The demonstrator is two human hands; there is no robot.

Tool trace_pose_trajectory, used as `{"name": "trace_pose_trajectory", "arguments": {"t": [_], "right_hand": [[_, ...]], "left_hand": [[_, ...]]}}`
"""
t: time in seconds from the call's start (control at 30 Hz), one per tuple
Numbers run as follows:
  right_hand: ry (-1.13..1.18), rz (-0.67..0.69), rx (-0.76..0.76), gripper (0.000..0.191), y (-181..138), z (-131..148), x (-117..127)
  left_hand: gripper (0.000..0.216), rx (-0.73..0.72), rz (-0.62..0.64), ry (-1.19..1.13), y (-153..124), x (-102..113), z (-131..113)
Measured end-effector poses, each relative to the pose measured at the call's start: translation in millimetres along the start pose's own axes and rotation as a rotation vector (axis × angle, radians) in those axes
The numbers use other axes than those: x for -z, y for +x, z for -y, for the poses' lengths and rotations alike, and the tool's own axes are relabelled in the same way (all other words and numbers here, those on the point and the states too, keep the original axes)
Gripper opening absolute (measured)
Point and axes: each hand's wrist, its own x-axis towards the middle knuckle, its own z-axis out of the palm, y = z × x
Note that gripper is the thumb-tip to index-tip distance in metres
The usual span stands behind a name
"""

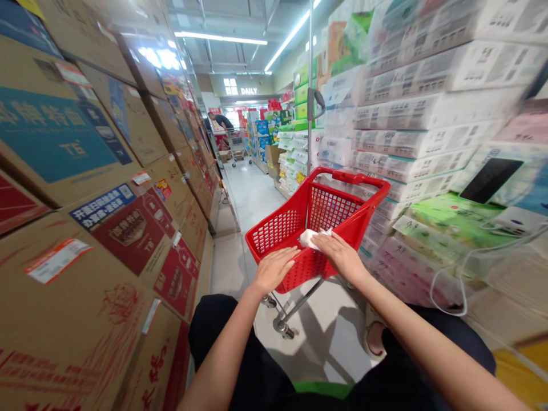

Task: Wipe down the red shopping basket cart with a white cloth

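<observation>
Wiping the red shopping cart (309,272) seems to be the step in hand. It stands ahead, between stacked cartons (141,228) at left and white packs (391,137) at right, which hem it in. The right hand (339,251) has its fingers closed over a white cloth (308,238) at the near rim; the left hand's (276,268) lie outstretched there. Continuing would call for sliding the cloth while the left steadies. A phone (492,180) lies at right.
</observation>
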Motion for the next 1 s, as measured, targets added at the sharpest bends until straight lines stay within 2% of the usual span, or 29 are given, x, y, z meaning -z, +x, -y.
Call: {"name": "trace_pose_trajectory", "arguments": {"t": [0.1,0.17,0.3,0.4,0.47,0.53,0.6,0.77,0.83,0.9,1.0], "right_hand": [[-0.052,-0.047,-0.083,0.056,-2,-29,9],[-0.064,-0.082,-0.113,0.055,0,-35,10],[-0.063,-0.132,-0.143,0.051,8,-12,-1],[-0.079,-0.118,-0.137,0.052,13,11,-13],[-0.085,-0.088,-0.107,0.055,12,17,-14],[-0.093,-0.042,-0.051,0.059,8,10,-9],[-0.125,-0.024,-0.022,0.064,1,-9,5],[-0.291,-0.124,-0.151,0.063,-19,-66,39],[-0.322,-0.162,-0.193,0.062,-23,-71,41],[-0.32,-0.176,-0.204,0.061,-25,-63,37],[-0.281,-0.106,-0.117,0.063,-28,-50,35]], "left_hand": [[0.044,-0.011,0.016,-0.003,-4,12,12],[0.045,-0.001,0.039,0.023,-5,18,18],[0.05,0.056,0.021,0.138,1,11,6],[0.057,0.122,-0.084,0.218,9,-11,-20],[0.061,0.192,-0.17,0.252,12,-24,-36],[0.066,0.206,-0.222,0.28,10,-31,-44],[0.071,0.178,-0.232,0.291,7,-30,-45],[0.078,0.142,-0.218,0.288,3,-23,-42],[0.079,0.148,-0.225,0.281,4,-24,-44],[0.079,0.157,-0.232,0.277,5,-27,-47],[0.078,0.163,-0.222,0.283,4,-31,-49]]}}
